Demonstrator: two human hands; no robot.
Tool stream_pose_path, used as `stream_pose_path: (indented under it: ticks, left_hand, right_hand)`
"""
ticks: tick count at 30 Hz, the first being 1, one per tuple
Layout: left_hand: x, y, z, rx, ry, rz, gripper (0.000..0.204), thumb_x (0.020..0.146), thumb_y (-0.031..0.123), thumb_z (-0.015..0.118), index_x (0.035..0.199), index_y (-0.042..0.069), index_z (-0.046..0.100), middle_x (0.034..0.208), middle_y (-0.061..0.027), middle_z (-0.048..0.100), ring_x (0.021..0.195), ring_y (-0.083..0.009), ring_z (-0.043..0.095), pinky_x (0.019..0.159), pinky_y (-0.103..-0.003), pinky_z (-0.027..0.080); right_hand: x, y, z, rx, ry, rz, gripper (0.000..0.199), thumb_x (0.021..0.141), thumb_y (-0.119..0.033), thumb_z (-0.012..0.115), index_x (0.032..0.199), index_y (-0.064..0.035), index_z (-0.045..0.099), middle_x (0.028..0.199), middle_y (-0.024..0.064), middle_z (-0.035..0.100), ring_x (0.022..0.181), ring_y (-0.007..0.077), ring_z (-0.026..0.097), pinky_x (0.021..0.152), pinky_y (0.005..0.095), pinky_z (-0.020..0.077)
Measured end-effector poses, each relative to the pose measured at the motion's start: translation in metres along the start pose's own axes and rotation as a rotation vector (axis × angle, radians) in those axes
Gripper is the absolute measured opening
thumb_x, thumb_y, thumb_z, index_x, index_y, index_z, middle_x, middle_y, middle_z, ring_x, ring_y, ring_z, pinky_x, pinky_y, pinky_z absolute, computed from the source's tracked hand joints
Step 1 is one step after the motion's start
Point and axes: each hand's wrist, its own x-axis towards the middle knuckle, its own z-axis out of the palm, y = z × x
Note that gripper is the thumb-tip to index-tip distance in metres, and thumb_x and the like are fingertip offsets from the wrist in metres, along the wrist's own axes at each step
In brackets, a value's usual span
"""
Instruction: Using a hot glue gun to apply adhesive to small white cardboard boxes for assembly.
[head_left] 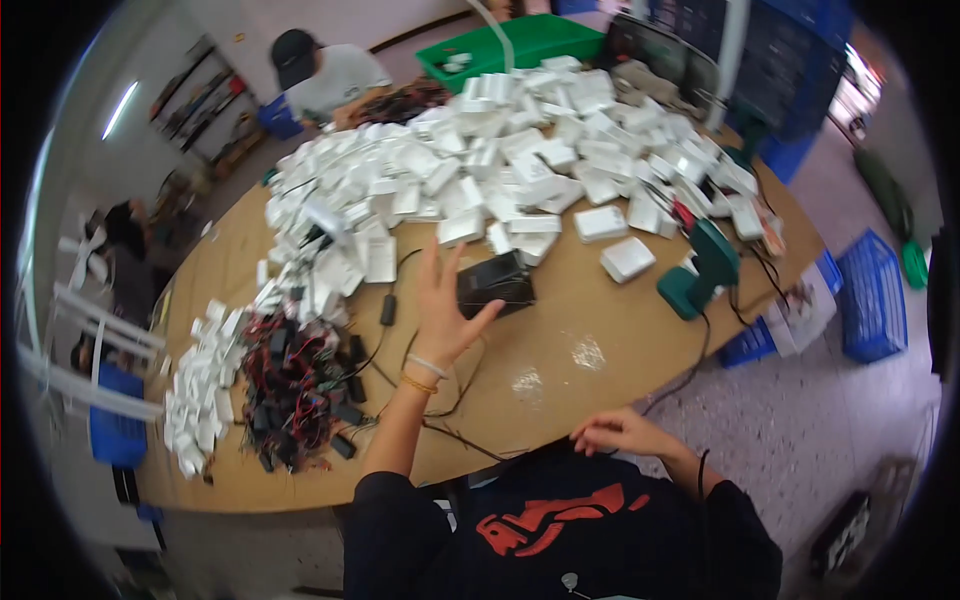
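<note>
My left hand [447,312], with a light band and a yellowish bracelet at the wrist, reaches over the table with fingers spread. Its thumb lies at the near side of a black box-shaped device [508,284]; whether it touches the device I cannot tell. A black cable runs on the table below this hand, and a small black cable block [388,309] lies to its left. At the table's near edge, my right hand [628,434] rests with fingers loosely curled in and nothing visible in them. A green power tool [703,270] stands on the table to the right.
White plastic cases [420,160] are heaped over the far table [600,360]. Tangled black parts with red wires [290,385] lie at left, beside smaller white pieces [202,390]. A person [335,80] sits across, near a green tray [550,40]. Blue crates [872,300] stand at right.
</note>
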Motion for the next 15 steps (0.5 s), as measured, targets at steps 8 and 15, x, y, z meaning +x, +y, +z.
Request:
stream_pose_path:
  ticks: [8,15]
  left_hand:
    - [-0.017,0.015,0.000,-0.025,0.021,-0.023,0.057,0.079,0.022,0.076,0.130,0.007,0.054,0.148,-0.0199,0.032,0.139,-0.0379,0.027,0.112,-0.047,0.022]
    - [-0.035,0.034,-0.040,-0.015,0.073,0.015,0.038,0.085,0.011,0.069,0.121,0.002,0.060,0.147,-0.0150,0.036,0.136,-0.0315,0.033,0.110,-0.042,0.027]
  right_hand:
    - [-0.146,-0.019,0.047,-0.437,0.160,0.093,0.041,0.094,-0.026,0.061,0.131,-0.0102,0.056,0.120,0.0114,0.065,0.108,0.0273,0.064,0.092,0.0356,0.0477]
    - [-0.237,-0.045,0.034,-0.586,0.427,-0.246,0.116,0.072,-0.021,0.085,0.154,-0.0122,0.003,0.136,0.0185,0.053,0.118,0.0289,0.058,0.103,0.0423,0.0424]
